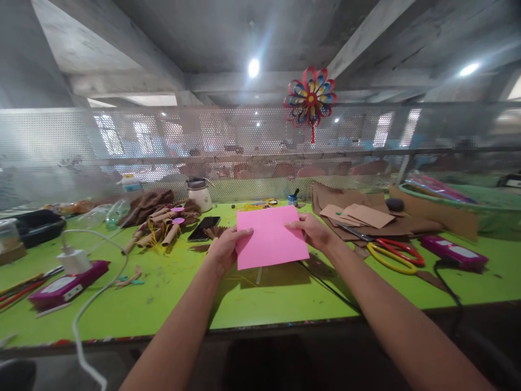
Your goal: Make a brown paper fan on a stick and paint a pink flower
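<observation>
A flat pink sheet of paper is held up above the green table in the middle of the head view. My left hand grips its left edge, thumb lying on the front face. On the opposite edge, my right hand pinches the paper with the thumb on top and the fingers behind. Scissors with red and yellow handles lie to the right of my right hand. Brown paper pieces are stacked behind them.
Rolled brown tubes, a black phone and a white jug stand or lie back left. Purple power strips rest at both sides, with a white cable over the table's front edge. A green basket is far right.
</observation>
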A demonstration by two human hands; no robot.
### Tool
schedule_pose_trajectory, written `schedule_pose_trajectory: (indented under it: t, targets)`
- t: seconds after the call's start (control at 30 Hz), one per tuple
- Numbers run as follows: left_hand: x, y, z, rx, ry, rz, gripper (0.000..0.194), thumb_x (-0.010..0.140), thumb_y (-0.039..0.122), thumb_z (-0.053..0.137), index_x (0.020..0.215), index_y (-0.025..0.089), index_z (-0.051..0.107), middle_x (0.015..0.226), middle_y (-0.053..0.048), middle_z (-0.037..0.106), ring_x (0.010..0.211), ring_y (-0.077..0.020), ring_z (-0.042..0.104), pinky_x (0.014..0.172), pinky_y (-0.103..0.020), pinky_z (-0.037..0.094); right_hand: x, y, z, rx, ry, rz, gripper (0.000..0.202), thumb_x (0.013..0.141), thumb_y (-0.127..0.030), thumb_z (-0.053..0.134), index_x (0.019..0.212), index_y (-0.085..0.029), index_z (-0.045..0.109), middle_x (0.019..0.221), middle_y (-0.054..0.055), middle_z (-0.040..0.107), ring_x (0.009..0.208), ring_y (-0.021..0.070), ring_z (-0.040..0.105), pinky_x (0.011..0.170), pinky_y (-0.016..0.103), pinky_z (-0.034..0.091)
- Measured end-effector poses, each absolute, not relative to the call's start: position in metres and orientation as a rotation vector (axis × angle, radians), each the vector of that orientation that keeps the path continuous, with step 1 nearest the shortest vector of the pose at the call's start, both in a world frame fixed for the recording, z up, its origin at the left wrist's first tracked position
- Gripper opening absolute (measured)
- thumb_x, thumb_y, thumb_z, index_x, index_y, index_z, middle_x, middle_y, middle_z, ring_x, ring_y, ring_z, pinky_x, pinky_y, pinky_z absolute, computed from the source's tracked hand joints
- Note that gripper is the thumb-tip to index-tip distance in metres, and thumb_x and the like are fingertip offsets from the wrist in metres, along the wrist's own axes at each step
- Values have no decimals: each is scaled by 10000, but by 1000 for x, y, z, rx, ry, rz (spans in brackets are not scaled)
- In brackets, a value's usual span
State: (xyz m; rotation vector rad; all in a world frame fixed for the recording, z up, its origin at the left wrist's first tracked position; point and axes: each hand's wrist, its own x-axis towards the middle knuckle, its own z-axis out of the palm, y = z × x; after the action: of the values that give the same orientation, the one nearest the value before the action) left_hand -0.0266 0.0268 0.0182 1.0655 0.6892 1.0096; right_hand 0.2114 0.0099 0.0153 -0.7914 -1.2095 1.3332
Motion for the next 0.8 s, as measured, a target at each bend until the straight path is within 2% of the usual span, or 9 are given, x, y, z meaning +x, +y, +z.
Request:
schedule_pose_trajectory:
  t: [0.1,0.17,0.3,0.43,0.57,0.7,0.8]
  targets:
    - [-29,27,23,971,659,1061,110,733,200,692,745,115,622,528,-19,629,399,-104,552,426,-196,460,216,10,14,-792,-1237,1356,361,564,-218,810,886,-87,715,792,97,737,639,163,658,632,285,518]
    - [-32,27,26,924,649,1089,187,774,279,665,690,120,614,464,5,580,354,-77,496,371,-168,388,219,8,13,-809,-1291,1402,364,577,-217,804,901,-78,713,803,103,735,638,163,660,620,282,521]
    - [-38,23,30,1037,674,936,251,804,320,619,729,88,675,627,-86,685,514,-136,624,470,-201,466,221,1,16,-859,-1409,1492,352,582,-212,803,892,-69,717,779,95,729,609,153,652,579,263,520]
    - [-36,12,31,1231,683,733,145,742,220,684,703,81,689,623,-106,690,491,-153,622,454,-215,459,219,-7,20,-926,-1479,1538,421,579,-227,812,961,-79,716,766,87,728,584,152,650,541,256,526]
    - [-29,6,29,1349,679,500,107,743,174,700,716,71,708,687,-137,713,523,-169,645,498,-233,496,219,-7,21,-972,-1566,1514,475,585,-244,819,1023,-98,706,807,84,735,592,154,659,542,250,532]
    - [-23,5,24,1396,709,428,106,750,169,707,734,66,721,719,-151,722,545,-180,662,504,-236,508,219,-1,17,-1003,-1637,1515,482,605,-277,816,1042,-120,691,837,74,735,603,163,665,544,257,528]
    - [-22,7,22,1369,744,507,122,763,177,695,794,62,721,751,-162,729,549,-200,670,504,-259,523,219,7,13,-1001,-1525,1444,371,664,-350,784,941,-120,692,771,68,718,574,148,635,507,242,493]
